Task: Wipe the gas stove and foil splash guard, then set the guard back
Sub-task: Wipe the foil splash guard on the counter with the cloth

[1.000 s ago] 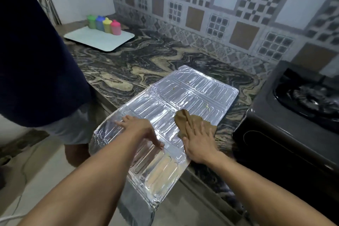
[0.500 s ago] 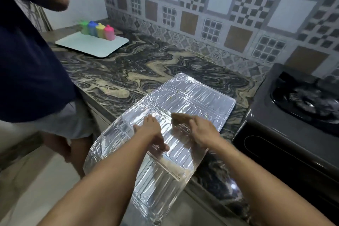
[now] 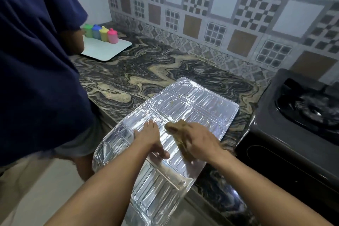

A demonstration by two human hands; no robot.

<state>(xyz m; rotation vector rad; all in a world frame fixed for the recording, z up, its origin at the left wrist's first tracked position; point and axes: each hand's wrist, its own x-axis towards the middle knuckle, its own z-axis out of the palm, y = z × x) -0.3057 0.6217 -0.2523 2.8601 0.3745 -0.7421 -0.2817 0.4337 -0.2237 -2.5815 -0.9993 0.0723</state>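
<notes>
On swirled marble, hands: left [image 3: 150, 138] flat steadies ribbed foil guard [image 3: 201, 104]; right [image 3: 198, 141] clutches brown cloth [image 3: 174, 127].

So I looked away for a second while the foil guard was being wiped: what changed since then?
The right hand swept the brown cloth leftward across the foil guard, toward the left hand. The left hand stayed pressed flat on the guard, which still lies on the counter with its near end overhanging the edge. The bystander in blue leaned closer.

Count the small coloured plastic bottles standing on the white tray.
4, in a row along the white tray's far edge: green bottle, blue bottle, yellow bottle, pink bottle. The bystander's arm may hide more.
</notes>
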